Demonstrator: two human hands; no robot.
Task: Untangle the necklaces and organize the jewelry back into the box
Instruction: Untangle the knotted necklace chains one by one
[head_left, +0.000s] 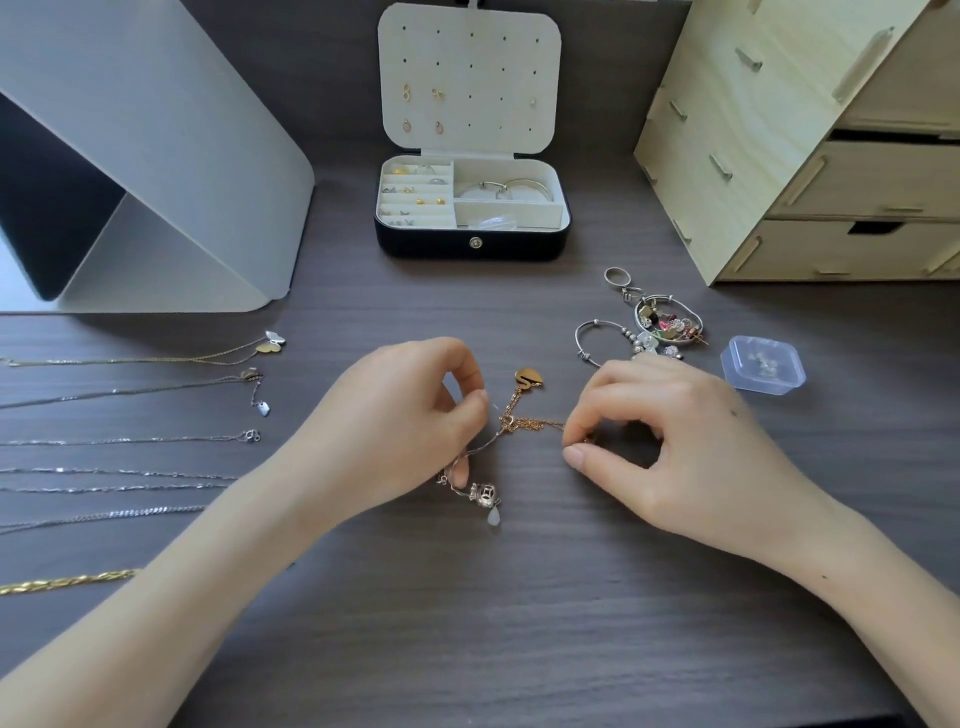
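Note:
A tangled pair of thin chains (524, 423) lies between my hands on the dark desk. One is rose gold with a gold heart pendant (530, 378); the other is silver with a small cage charm and pale drop (487, 498). My left hand (410, 421) pinches the tangle at its left side. My right hand (670, 441) pinches the rose-gold chain at its right end. The open jewelry box (470, 245) stands at the back centre, with earrings in its lid and ring rows and bangles in its tray.
Several straightened necklaces (130, 440) lie in rows at the left, with a braided gold chain (67, 582) nearest me. A pile of rings, bangles and charms (654, 322) and a small clear plastic case (762, 371) sit at the right. A wooden drawer unit (831, 156) and a grey folded stand (156, 156) flank the box.

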